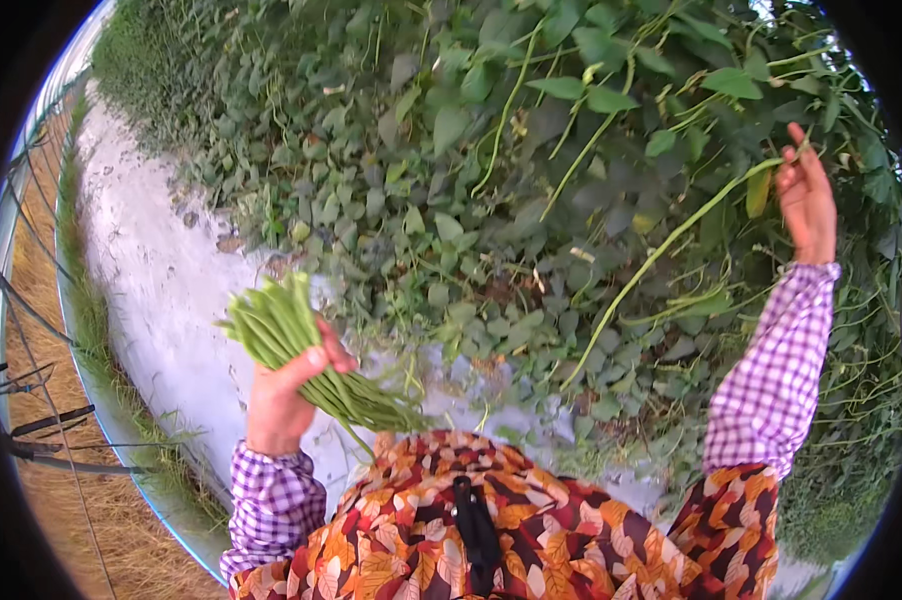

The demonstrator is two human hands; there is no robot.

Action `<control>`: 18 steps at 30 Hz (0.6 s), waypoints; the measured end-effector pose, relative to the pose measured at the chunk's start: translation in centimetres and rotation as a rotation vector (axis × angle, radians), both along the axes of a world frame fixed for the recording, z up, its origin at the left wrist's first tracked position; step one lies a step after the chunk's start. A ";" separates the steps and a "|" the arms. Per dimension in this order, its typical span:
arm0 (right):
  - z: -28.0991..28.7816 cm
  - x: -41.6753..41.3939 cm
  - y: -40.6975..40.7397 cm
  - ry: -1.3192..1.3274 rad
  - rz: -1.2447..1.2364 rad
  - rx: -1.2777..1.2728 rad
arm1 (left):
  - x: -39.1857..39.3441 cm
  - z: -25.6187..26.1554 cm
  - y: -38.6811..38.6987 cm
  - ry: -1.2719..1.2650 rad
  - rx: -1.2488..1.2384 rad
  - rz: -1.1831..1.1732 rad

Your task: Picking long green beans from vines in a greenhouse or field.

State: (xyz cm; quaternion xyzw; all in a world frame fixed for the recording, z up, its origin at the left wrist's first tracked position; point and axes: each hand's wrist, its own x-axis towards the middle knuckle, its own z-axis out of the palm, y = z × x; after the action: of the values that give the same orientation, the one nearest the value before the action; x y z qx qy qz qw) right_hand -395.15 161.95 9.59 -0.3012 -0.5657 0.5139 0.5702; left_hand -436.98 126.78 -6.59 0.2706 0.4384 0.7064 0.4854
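My left hand [295, 382], at the lower left, is closed around a thick bundle of long green beans [278, 330]; their thin ends trail to the right towards my patterned garment. At the upper right, my right hand [805, 195] is raised with its fingertips at the top end of one long green bean [668, 240], which hangs down and to the left. Whether the bean is still joined to the vine cannot be told. More long beans [507, 112] hang among the leaves left of my right hand.
A dense wall of bean vines [391, 165] fills the middle and right. Pale ground covering [151, 247] runs along its left side. Beyond it are a grass strip [95, 300], bent dark poles or cords [38, 315] and dry straw-coloured ground [76, 510].
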 end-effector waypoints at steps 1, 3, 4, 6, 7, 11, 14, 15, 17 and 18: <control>1.4 1.1 -0.3 -0.013 0.033 0.020 | -1.3 -0.3 -0.5 -0.016 0.033 0.014; 1.8 2.9 0.2 -0.042 0.161 0.008 | -3.7 -0.9 -1.4 -0.027 0.053 0.047; 1.6 3.0 0.3 -0.047 0.079 -0.011 | -4.8 -1.4 -1.9 -0.036 0.035 0.037; 0.8 3.7 1.3 -0.008 0.064 -0.069 | -6.7 -2.4 -2.9 -0.055 0.038 0.099; 1.0 3.4 0.9 0.041 0.063 -0.107 | -7.3 -2.3 -3.4 -0.082 0.000 0.134; -0.7 1.5 1.0 0.069 -0.210 -0.259 | -8.7 -2.5 -3.7 -0.080 -0.055 0.143; -2.3 2.5 2.1 0.060 -0.263 -0.250 | -8.9 -2.1 -3.3 -0.039 -0.088 0.161; -1.3 3.0 1.6 0.028 -0.320 -0.229 | -9.1 -2.1 -3.2 -0.031 -0.087 0.159; -0.9 3.4 1.3 -0.046 -0.295 -0.208 | -9.6 -1.9 -3.1 -0.026 -0.098 0.181; -1.0 3.0 1.1 -0.051 -0.287 -0.232 | -9.9 -1.9 -3.1 -0.036 -0.099 0.191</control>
State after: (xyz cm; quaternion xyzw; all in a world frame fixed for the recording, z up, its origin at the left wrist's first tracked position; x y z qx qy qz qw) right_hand -392.15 163.04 8.60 -0.4556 -0.4680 0.4812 0.5846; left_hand -446.89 123.70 -8.54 0.1906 0.4876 0.7317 0.4365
